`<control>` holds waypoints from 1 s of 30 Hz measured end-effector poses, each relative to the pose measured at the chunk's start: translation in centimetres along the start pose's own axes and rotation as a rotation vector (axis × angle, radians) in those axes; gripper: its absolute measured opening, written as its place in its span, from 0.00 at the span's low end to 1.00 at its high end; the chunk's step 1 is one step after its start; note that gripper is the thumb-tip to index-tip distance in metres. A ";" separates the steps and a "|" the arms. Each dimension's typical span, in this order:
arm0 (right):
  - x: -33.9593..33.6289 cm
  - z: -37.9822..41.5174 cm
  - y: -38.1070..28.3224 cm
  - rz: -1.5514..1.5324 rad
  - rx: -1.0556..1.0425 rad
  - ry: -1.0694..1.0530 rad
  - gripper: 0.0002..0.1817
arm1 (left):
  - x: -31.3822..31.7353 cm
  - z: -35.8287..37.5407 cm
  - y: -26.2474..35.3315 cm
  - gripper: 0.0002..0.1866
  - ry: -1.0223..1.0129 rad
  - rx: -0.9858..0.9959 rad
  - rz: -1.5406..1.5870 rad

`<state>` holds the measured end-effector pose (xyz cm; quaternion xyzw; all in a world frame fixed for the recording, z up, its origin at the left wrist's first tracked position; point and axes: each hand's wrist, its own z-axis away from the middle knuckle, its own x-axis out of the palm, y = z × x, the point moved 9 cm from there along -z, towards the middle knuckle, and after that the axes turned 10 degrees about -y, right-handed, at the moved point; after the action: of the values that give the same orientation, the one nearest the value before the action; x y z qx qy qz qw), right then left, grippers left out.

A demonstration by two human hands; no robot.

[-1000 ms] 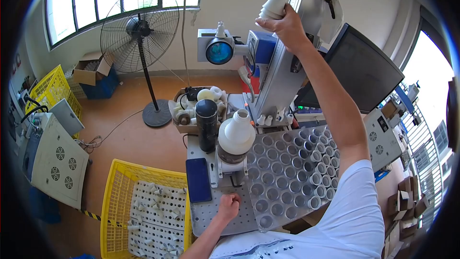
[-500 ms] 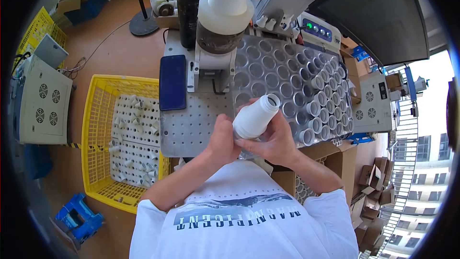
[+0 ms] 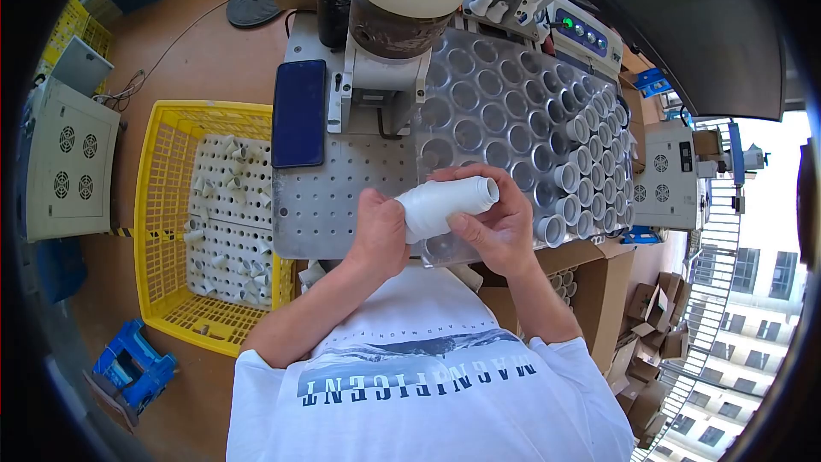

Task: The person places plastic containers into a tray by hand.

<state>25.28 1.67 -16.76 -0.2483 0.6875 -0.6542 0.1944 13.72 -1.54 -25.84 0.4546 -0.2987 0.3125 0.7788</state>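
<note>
A white, bottle-shaped plastic piece with a ringed, open neck lies between my two hands in front of my chest. Its neck points to the right and slightly up. My left hand is closed at the wide end, which its fingers partly cover. Around the neck side, my right hand grips with the thumb in front and fingers behind. Just beyond the hands is a clear tray with rows of round holes. Several white ring-topped pieces stand in its right part.
A phone lies on the perforated metal plate, left of a machine stand. On the left is a yellow basket with small white parts. A cardboard box sits below the tray, and a monitor hangs at upper right.
The white piece has tipped from steeply upright toward horizontal, its neck now pointing right. My left hand has shifted slightly left, and the camera view has tilted down.
</note>
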 end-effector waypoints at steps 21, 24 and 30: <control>-4.6 0.5 2.0 -0.461 0.010 0.242 0.24 | -0.7 -0.1 1.0 0.11 0.074 -0.118 -0.036; -5.4 1.3 4.4 -0.707 0.116 0.338 0.22 | -0.6 -0.2 0.8 0.14 0.021 -0.135 0.007; -4.8 1.4 5.3 -0.883 0.182 0.350 0.24 | -1.0 -0.8 0.4 0.16 -0.135 -0.035 0.048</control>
<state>29.47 3.54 -22.43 -0.3844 0.4789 -0.7636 -0.1996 12.92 -0.86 -26.71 0.4539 -0.3668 0.2942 0.7569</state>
